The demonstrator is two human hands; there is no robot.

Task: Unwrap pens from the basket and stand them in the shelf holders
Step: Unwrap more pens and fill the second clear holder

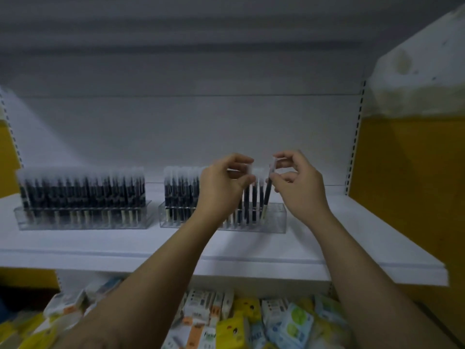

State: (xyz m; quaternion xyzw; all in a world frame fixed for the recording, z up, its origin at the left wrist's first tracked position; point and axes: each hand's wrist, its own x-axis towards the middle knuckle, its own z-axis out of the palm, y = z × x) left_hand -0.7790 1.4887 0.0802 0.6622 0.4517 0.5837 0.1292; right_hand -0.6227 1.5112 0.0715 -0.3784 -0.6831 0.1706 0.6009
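While I watch through the head camera, both hands are raised in front of the white shelf [352, 235]. My right hand [299, 182] pinches a pen [267, 195] by its pale cap between thumb and fingers. The dark pen leans to the right, with its lower end down inside the right holder [274, 222]. My left hand [224, 182] is curled, thumb and fingers nipping a pale piece [249, 170] just left of the pen's cap. It is too blurred for me to tell whether this is wrapping or a cap. The right holder is clear; pens [181, 192] stand upright across its left part and behind my left hand, and its right end is bare. Well to its left on the same shelf sits the left holder [83, 220], packed with upright dark pens. Below the shelf edge lie packets [251, 321] in yellow, white and green. A yellow wall [415, 185] stands at the right.
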